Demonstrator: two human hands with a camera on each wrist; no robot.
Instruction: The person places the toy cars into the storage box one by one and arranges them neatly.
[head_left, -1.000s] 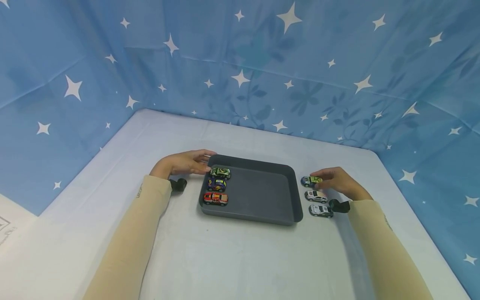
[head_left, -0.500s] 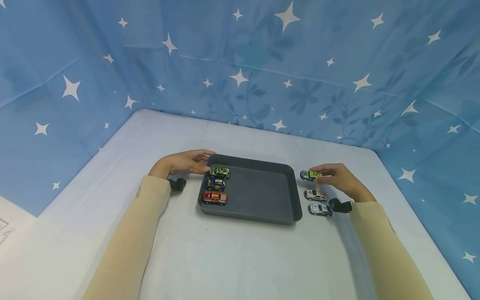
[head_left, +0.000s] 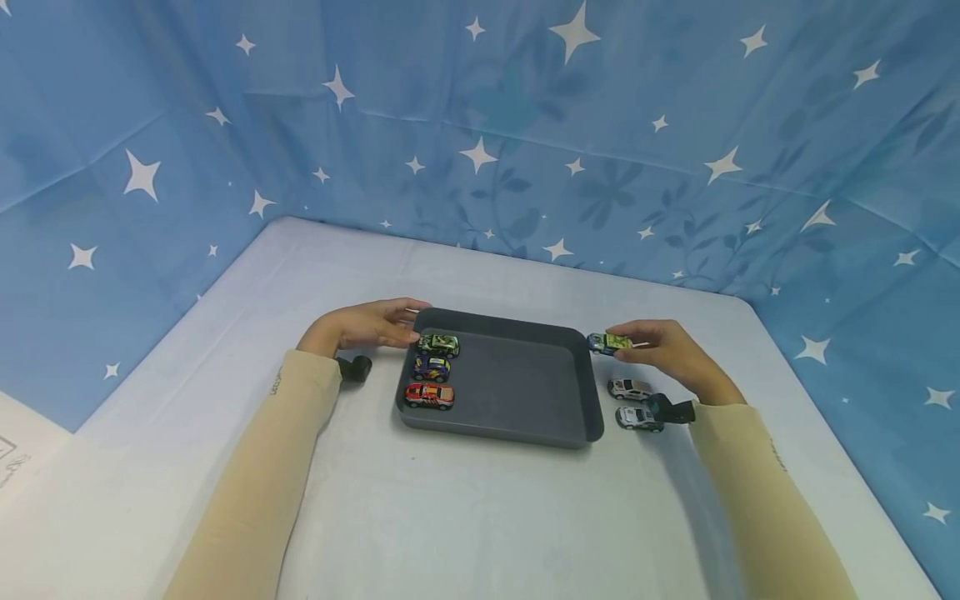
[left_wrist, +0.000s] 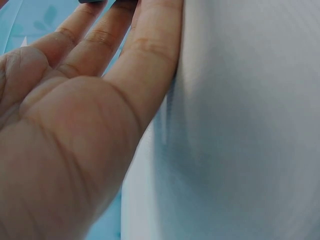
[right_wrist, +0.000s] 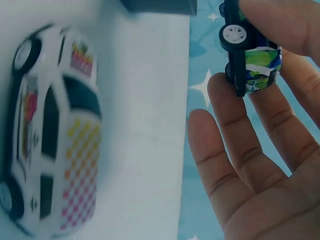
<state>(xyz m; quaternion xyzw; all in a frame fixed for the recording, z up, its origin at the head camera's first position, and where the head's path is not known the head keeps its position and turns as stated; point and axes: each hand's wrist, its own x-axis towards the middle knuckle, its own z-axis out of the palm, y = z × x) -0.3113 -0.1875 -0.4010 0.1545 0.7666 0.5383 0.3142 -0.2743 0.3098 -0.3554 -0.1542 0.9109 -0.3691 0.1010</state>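
In the head view, my left hand (head_left: 371,324) rests against the left rim of a dark grey tray (head_left: 517,392), fingers fairly straight at its far corner and thumb at the rim. In the left wrist view, the fingers (left_wrist: 150,60) reach up to a dark edge. Inside the tray's left side stand a green toy car (head_left: 438,345), a blue toy car (head_left: 432,369) and a red toy car (head_left: 430,396). My right hand (head_left: 660,350) pinches a blue-and-green toy car (right_wrist: 260,65) between thumb and fingers, raised at the tray's right rim.
Right of the tray, a white toy car with a checked roof (right_wrist: 75,145) and a silver-grey toy car (head_left: 637,418) stand on the white table (head_left: 510,525). A blue starry cloth (head_left: 420,108) hangs behind and at the sides.
My right hand has lifted the blue-and-green toy car off the table and brought it leftward and away from me to the tray's right rim. The left hand stays in place.
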